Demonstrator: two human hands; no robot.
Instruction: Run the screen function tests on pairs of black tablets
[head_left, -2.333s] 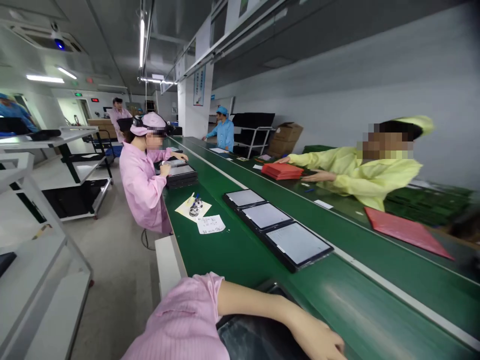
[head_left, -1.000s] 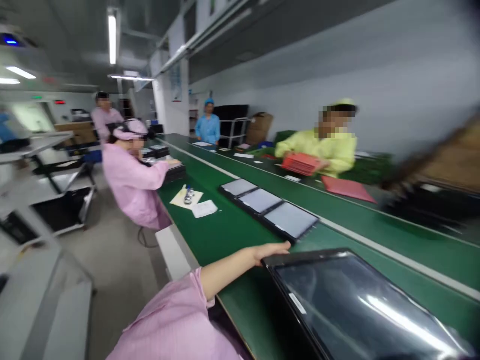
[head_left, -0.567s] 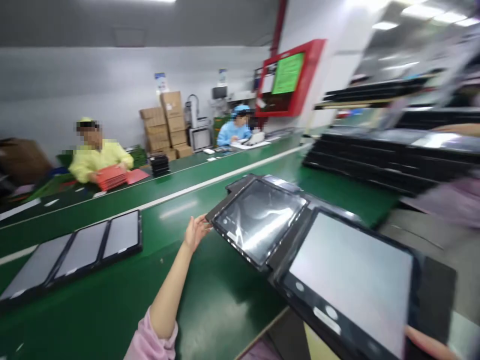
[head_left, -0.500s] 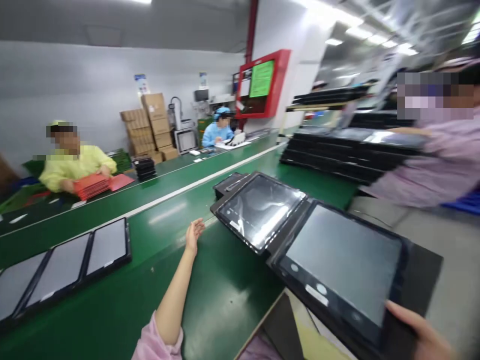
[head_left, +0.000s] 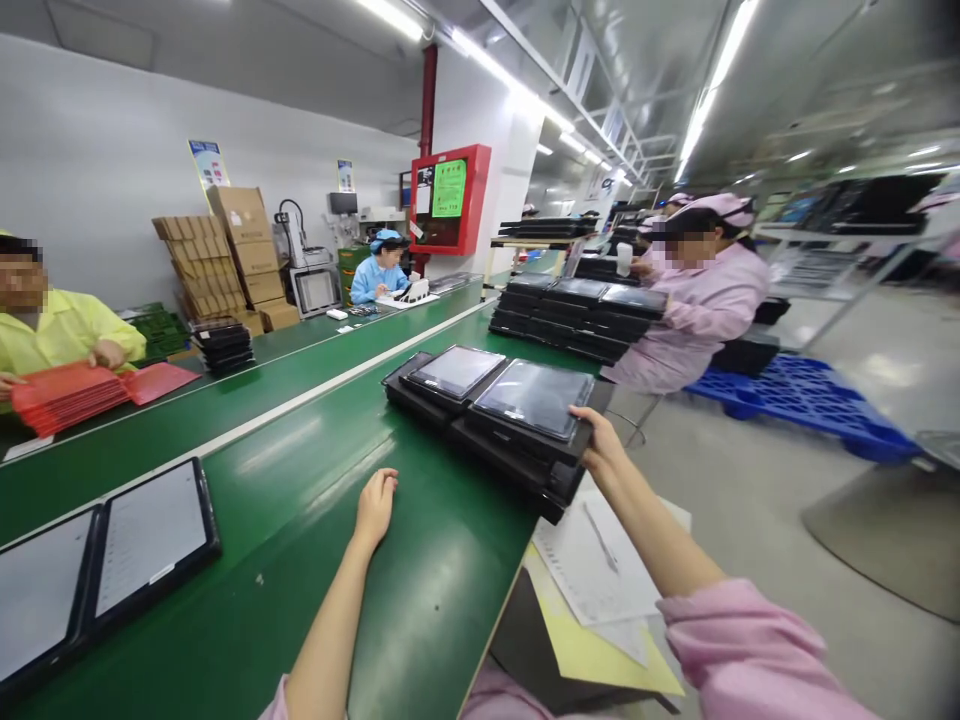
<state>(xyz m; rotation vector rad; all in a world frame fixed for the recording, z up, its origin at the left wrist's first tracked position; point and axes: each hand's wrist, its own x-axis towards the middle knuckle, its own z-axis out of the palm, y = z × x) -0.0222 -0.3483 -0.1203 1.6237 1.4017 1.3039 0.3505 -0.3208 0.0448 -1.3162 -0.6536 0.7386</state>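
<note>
My right grip [head_left: 602,440] clasps the edge of one tray [head_left: 517,440]; its two tablets [head_left: 536,395], tilted earlier, now lie flatter atop the stack [head_left: 499,475] on the counter [head_left: 300,620]. My left grip [head_left: 375,508] holds nothing.

Face-up tablets [head_left: 534,398] on black trays [head_left: 499,452]

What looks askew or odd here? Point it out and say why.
The top tray, held by the right hand, sits out of line with the stack: its end away from the hand stops short, baring part of the stack. A pale speck also marks the table. I see no obvious damage.
</note>
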